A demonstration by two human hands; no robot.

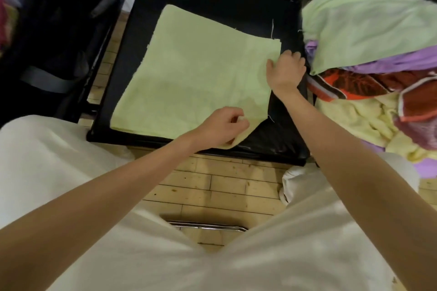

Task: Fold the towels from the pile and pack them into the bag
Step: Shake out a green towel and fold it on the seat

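The pale green terry towel (196,73), already doubled into a rough square, lies flat on the black padded seat (279,139) that serves as the surface. The left hand (222,127) has its grip closed on the towel's near right corner, fingers curled and pinching the cloth, which lifts and curls off the seat there. The right hand (286,71) takes the far right corner, thumb over the top layer and fingers bent down past the edge; it looks like a pinch, though the fingertips are hidden behind the hand.

The main risk, as I judge it, is that either grip catches only the top layer. The edges beside the right hand are stacked and slightly offset, so a shallow pinch would peel one layer away and undo the fold as the edge is carried across. Loose threads trail from both right corners and could snag.

A second risk lies just beyond the right hand: the heap of unfolded towels (369,73), green, purple, yellow and red-patterned, crowds the seat's edge. A wide swing of that forearm could drag a piece onto the folding area or tip part of the heap to the wooden plank floor (224,184).

Away past the left hand stands a dark bag (59,38), probably the one to be packed; its opening cannot be made out.
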